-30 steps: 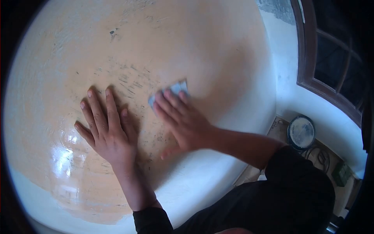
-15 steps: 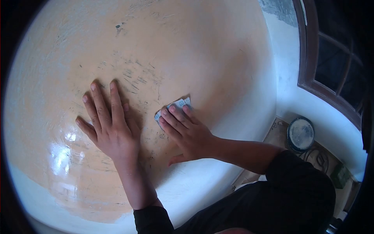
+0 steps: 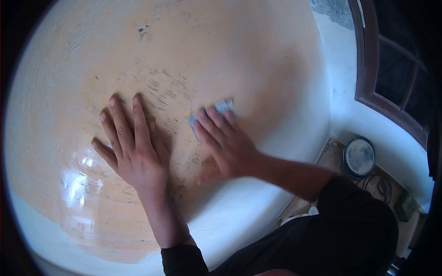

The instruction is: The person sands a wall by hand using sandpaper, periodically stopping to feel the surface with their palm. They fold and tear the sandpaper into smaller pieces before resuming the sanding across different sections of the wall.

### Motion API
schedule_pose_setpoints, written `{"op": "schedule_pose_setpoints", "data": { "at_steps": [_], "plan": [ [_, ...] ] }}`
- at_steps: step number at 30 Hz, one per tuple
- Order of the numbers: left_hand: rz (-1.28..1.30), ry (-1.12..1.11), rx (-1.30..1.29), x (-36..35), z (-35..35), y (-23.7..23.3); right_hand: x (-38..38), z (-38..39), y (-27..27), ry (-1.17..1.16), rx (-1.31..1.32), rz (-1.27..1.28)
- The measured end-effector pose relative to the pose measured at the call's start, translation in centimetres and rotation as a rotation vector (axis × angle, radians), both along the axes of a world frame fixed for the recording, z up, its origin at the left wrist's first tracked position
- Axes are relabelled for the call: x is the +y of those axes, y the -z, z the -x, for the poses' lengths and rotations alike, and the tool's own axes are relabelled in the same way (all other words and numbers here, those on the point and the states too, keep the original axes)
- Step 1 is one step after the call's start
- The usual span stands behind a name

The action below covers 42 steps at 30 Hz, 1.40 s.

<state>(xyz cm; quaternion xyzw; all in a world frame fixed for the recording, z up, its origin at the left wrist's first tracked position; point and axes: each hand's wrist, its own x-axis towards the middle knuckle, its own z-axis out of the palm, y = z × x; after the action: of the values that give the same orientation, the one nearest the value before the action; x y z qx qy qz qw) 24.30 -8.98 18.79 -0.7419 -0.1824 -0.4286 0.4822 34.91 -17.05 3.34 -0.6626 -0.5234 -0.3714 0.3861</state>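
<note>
Between and around the two hands spreads a wall [image 3: 264, 60], tan and scuffed, with dark scratches just beyond the left hand's fingers. The left hand [image 3: 133, 149] lies flat on it, fingers spread, holding nothing. To its right and apart from it, the right hand [image 3: 228, 147] is flattened over a small grey-blue paper [image 3: 224, 106], straight fingers covering the sheet against the wall and thumb held out to the side; the paper's far edge and corner show past the fingertips.

Bare wall runs on beyond both hands and to the right of the paper, as far as a corner. Past that corner stand a window frame [image 3: 366, 85] and, nearer the right forearm, a bucket [image 3: 360, 156], with a cable [image 3: 383, 187] beside it on the floor [image 3: 332, 158]. Below the left hand, the tan patch ends in an uneven border against white.

Compared with half a second ago, the right hand and paper sit farther out and slightly rightward, blurred now; the left hand keeps its place among the scratches.
</note>
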Motion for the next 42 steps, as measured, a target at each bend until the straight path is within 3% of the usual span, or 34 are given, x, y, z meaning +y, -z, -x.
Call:
{"op": "schedule_pose_setpoints", "data": {
  "at_steps": [1,5,8,12,13,14,15,18,20,21,23,26,27,30,32,34,38,39,41,42],
  "plan": [
    [0.003,-0.005,-0.001,-0.1,0.0,0.0,-0.6,-1.7,-2.9,-0.015,0.008,-0.004],
    [-0.001,-0.028,-0.012,-0.1,0.1,0.1,-0.3,-9.2,-14.2,0.08,-0.068,-0.402],
    [0.008,-0.053,-0.007,-0.5,0.1,0.0,-0.1,-7.5,-11.1,0.111,-0.055,-0.399],
    [-0.014,-0.042,-0.007,0.0,0.1,0.1,-0.7,0.2,4.1,-0.059,0.08,0.214],
    [-0.022,-0.043,-0.009,0.1,0.1,0.1,-0.9,0.2,4.3,-0.078,0.067,0.229],
    [-0.028,-0.047,-0.003,0.2,0.1,0.1,-1.1,0.3,4.3,-0.102,0.062,0.246],
    [-0.025,-0.05,0.007,0.1,0.1,0.1,-1.3,-0.9,1.9,-0.065,0.042,0.11],
    [0.002,-0.051,0.0,-0.2,0.2,0.2,-0.9,-9.1,-9.4,0.059,0.003,-0.339],
    [-0.023,-0.065,0.004,-0.1,0.1,0.0,-4.2,-10.9,-15.6,-0.001,0.231,-0.223],
    [-0.023,-0.068,0.011,0.0,0.2,-0.1,-3.2,-10.6,-14.5,-0.003,0.239,-0.223],
    [-0.055,-0.01,-0.005,0.0,0.1,0.0,0.1,-9.2,-9.8,0.11,0.009,-0.405],
    [-0.079,-0.024,0.0,0.1,0.1,0.0,-0.9,0.6,0.7,-0.077,0.111,-0.006],
    [-0.082,-0.022,-0.003,0.1,0.1,0.0,-1.5,2.1,1.0,-0.16,0.125,0.102],
    [-0.043,-0.075,0.016,0.3,0.3,0.1,-0.9,-1.9,-2.1,-0.097,0.055,-0.056],
    [-0.024,-0.088,0.013,0.0,0.3,0.1,-0.3,-8.0,-8.2,0.049,0.082,-0.379],
    [-0.035,-0.087,0.012,0.1,0.3,0.1,-2.3,-13.4,-13.9,0.131,0.326,-0.395],
    [-0.033,-0.06,0.015,0.0,0.3,0.0,0.3,-8.0,-7.8,0.103,0.192,-0.405],
    [-0.036,-0.049,0.007,0.2,0.3,0.0,0.3,-3.4,-4.5,0.065,0.177,-0.232],
    [-0.048,0.008,0.035,0.6,0.5,0.2,-0.4,2.8,3.3,-0.235,0.099,0.096],
    [-0.055,0.018,0.036,0.7,0.3,0.5,-0.4,3.3,5.1,-0.299,0.121,0.082]
  ]
}}
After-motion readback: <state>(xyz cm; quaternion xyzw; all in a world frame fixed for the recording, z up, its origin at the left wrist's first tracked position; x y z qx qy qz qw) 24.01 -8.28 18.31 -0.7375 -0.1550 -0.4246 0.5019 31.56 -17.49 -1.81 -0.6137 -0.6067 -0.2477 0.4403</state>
